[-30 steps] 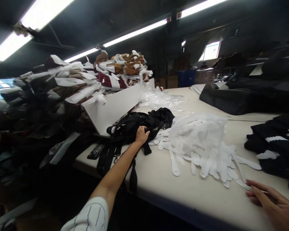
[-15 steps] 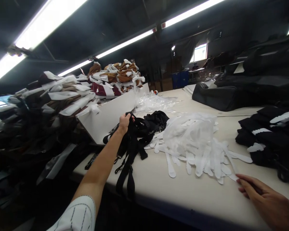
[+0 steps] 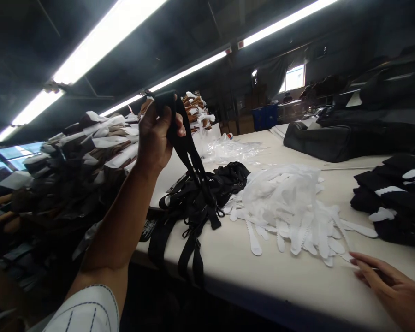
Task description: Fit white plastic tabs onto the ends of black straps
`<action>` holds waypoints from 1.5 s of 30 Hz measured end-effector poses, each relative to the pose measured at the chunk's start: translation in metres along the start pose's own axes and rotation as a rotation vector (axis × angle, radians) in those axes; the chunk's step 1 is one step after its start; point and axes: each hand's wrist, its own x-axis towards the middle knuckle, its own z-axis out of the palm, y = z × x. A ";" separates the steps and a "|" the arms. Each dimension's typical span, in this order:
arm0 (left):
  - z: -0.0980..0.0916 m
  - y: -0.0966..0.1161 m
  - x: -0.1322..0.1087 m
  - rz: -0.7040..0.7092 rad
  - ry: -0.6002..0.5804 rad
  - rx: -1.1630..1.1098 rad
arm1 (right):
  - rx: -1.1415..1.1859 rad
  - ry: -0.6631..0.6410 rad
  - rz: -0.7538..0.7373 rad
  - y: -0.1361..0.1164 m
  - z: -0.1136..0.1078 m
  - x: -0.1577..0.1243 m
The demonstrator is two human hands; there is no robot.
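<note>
My left hand (image 3: 161, 131) is raised above the table, closed round a black webbing strap (image 3: 185, 138). The strap hangs in a loop down to a tangled heap of black straps (image 3: 228, 180), some of whose ends droop over the table's front edge. At the right, my right hand (image 3: 383, 281) has its fingertips pinched on the tip of a white piece (image 3: 346, 257); whether the plastic is pinched too, I cannot tell. Beside it lies a pile of flat white pieces (image 3: 297, 237), some with toothed edges, partly covered by a translucent plastic bag (image 3: 280, 189).
Folded black fabric (image 3: 383, 193) with white pieces on it lies on the right of the pale table (image 3: 242, 272). A black bag (image 3: 318, 140) stands behind. Clear plastic (image 3: 235, 150) sits at the back. Stacked fabric bundles (image 3: 107, 138) rise at the left.
My left hand has lifted up and closer, drawing the strap up out of the heap. My right hand keeps its pinch by the white pieces. The view has shifted slightly left.
</note>
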 end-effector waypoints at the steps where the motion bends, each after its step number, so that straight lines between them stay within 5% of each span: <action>1: 0.009 0.010 -0.006 -0.001 -0.014 -0.010 | 0.023 -0.041 0.040 -0.017 -0.002 -0.008; 4: 0.036 0.036 -0.028 -0.041 -0.130 -0.034 | 0.228 -0.242 -0.001 -0.078 -0.005 -0.039; 9: 0.082 0.047 -0.088 -0.315 -0.475 -0.116 | 0.837 -0.846 -0.271 -0.164 -0.012 -0.088; 12: 0.102 0.034 -0.130 -0.678 -0.757 -0.240 | 1.021 -1.166 -0.216 -0.179 -0.018 -0.100; 14: 0.109 0.020 -0.155 -0.913 -0.906 -0.350 | 0.987 -1.250 -0.138 -0.174 -0.021 -0.102; 16: 0.110 0.004 -0.175 -1.098 -0.992 -0.448 | 0.842 -1.111 -0.080 -0.163 -0.023 -0.101; 19: 0.107 -0.024 -0.201 -1.284 -1.079 -0.515 | 0.538 -0.639 -0.075 -0.156 -0.030 -0.100; 22: 0.108 -0.050 -0.224 -1.293 -1.184 -0.486 | 0.339 -0.302 -0.237 -0.162 -0.040 -0.100; 24: 0.111 -0.062 -0.233 -1.142 -1.151 -0.366 | 0.288 -0.269 -0.418 -0.167 -0.047 -0.104; 27: 0.118 -0.067 -0.234 -0.791 -0.817 -0.122 | 0.189 -0.348 -0.599 -0.164 -0.052 -0.114; 30: 0.123 -0.059 -0.224 -0.619 -0.416 -0.080 | 0.142 -0.419 -0.608 -0.153 -0.045 -0.128; 33: 0.128 -0.047 -0.212 -0.514 -0.209 -0.139 | 0.246 -0.568 -0.537 -0.144 -0.029 -0.143; 41: 0.134 -0.023 -0.202 -0.318 -0.201 -0.108 | 0.482 -0.499 -0.428 -0.139 0.011 -0.151; 45: 0.135 -0.017 -0.196 -0.297 -0.197 -0.077 | 0.542 -0.596 -0.370 -0.139 0.016 -0.139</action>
